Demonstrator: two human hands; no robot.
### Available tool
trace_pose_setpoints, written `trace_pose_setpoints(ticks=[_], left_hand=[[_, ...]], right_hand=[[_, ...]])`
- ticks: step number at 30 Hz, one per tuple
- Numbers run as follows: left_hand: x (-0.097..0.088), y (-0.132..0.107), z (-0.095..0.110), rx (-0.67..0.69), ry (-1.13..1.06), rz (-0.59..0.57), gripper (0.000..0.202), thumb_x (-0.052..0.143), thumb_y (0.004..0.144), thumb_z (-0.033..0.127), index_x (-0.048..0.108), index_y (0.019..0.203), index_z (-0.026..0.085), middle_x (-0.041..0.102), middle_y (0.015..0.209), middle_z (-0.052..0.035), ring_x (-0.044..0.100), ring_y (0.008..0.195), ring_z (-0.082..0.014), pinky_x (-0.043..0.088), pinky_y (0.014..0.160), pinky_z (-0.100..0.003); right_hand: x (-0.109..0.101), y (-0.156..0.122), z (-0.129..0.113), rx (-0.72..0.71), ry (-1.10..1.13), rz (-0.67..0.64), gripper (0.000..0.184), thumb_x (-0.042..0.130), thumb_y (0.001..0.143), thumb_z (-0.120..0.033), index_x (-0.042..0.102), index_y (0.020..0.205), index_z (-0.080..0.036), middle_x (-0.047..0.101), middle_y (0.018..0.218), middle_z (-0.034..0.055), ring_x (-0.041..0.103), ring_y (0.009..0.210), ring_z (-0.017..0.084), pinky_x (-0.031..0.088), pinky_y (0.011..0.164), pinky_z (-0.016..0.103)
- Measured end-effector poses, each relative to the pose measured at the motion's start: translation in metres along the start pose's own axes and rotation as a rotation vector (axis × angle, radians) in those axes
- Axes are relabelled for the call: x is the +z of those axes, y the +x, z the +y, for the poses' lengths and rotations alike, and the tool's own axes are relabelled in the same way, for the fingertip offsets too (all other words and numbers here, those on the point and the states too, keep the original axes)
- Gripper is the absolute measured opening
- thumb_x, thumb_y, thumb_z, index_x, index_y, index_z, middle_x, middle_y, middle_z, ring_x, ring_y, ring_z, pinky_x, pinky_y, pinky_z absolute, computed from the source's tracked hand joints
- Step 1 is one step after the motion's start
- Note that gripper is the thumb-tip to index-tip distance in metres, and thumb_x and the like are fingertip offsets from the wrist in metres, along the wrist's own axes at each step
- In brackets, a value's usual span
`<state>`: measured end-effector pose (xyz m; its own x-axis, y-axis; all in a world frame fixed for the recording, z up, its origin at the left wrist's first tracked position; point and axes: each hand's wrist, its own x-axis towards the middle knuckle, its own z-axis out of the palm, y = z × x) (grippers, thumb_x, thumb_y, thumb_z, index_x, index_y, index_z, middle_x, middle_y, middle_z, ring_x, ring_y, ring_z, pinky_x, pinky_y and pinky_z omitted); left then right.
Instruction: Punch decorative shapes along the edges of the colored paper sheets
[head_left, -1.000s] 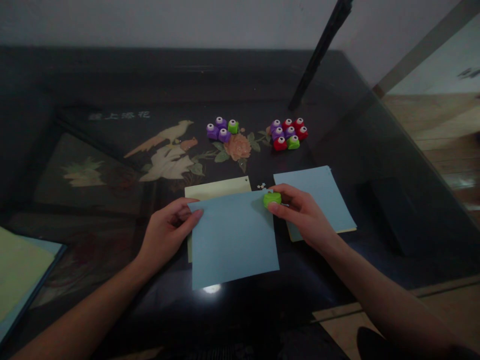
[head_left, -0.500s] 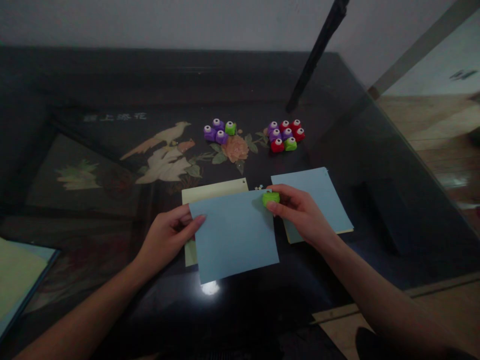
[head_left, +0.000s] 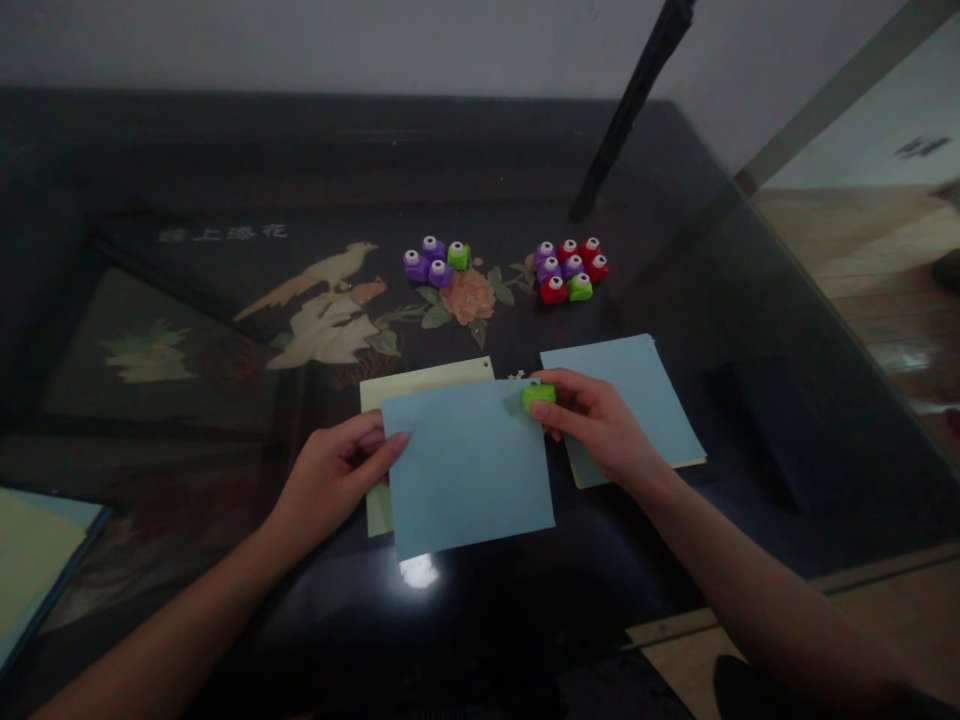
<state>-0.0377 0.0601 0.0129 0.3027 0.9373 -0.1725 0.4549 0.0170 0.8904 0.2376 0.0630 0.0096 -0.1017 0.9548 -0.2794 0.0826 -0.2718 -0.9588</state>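
Observation:
A sheet of light blue paper [head_left: 469,465] is held above the table, its left edge pinched between the thumb and fingers of my left hand [head_left: 341,465]. My right hand [head_left: 592,415] is closed around a small green craft punch [head_left: 538,398], which sits on the sheet's top right corner. Beneath the blue sheet lies a pale yellow sheet [head_left: 427,378] with a small hole near its top right corner. Tiny pale cut-out pieces [head_left: 516,375] lie just beyond the punch. Part of the right hand covers a stack of blue paper [head_left: 626,385].
Toward the back stand two groups of small punches: purple and green ones [head_left: 437,262] left of centre, purple, red and green ones [head_left: 570,270] to the right. A black pole [head_left: 630,115] rises behind them. More paper [head_left: 37,560] lies at the left edge of the dark glossy table [head_left: 480,630].
The blue sheet's left edge has shifted slightly up and right in my left hand. The green punch stays at the sheet's corner in my right hand. The camera view has moved a little.

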Motion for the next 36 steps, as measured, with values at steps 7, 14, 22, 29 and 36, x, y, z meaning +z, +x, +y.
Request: trace_pose_setpoints(ticks=[7,14,22,29,36], left_hand=[[-0.001,0.0,-0.001,-0.037,-0.009,0.009,0.021,0.06,0.083,0.036,0.069,0.09,0.018,0.064,0.057,0.0028,0.056,0.049,-0.0128,0.046,0.047,-0.021],[-0.001,0.0,-0.004,-0.039,-0.037,0.021,0.025,0.06,0.083,0.036,0.07,0.098,0.019,0.064,0.057,0.0019,0.057,0.051,-0.0148,0.047,0.049,-0.023],[-0.001,0.0,-0.002,-0.09,-0.157,0.063,0.029,0.062,0.082,0.038,0.069,0.1,0.017,0.069,0.065,-0.0009,0.061,0.055,-0.016,0.05,0.052,-0.025],[-0.003,0.0,-0.001,-0.119,-0.188,0.117,0.029,0.065,0.079,0.039,0.069,0.096,0.016,0.071,0.068,-0.0022,0.065,0.06,-0.0178,0.053,0.056,-0.027],[-0.003,0.0,0.002,-0.106,-0.215,0.177,0.031,0.067,0.076,0.043,0.069,0.092,0.016,0.073,0.074,-0.0043,0.067,0.067,-0.0202,0.054,0.059,-0.027]], right_hand=[[-0.001,-0.002,-0.006,0.029,-0.031,-0.045,0.033,0.072,0.071,-0.038,0.06,0.095,-0.018,0.058,0.066,-0.0034,0.05,0.052,0.009,0.041,0.048,0.025],[-0.001,-0.004,-0.011,0.035,-0.067,-0.087,0.033,0.069,0.075,-0.041,0.056,0.096,-0.019,0.058,0.063,-0.0035,0.049,0.048,0.009,0.039,0.046,0.024],[-0.005,-0.003,-0.014,0.007,-0.041,-0.075,0.035,0.066,0.079,-0.043,0.058,0.103,-0.018,0.06,0.062,-0.002,0.052,0.051,0.01,0.041,0.046,0.023],[-0.011,-0.004,-0.016,-0.011,-0.014,-0.035,0.033,0.064,0.08,-0.042,0.063,0.103,-0.018,0.06,0.072,0.0005,0.054,0.061,0.012,0.044,0.052,0.025],[-0.013,-0.001,-0.015,-0.067,0.02,0.038,0.037,0.065,0.08,-0.038,0.062,0.111,-0.017,0.057,0.069,-0.0017,0.051,0.059,0.01,0.043,0.055,0.026]])
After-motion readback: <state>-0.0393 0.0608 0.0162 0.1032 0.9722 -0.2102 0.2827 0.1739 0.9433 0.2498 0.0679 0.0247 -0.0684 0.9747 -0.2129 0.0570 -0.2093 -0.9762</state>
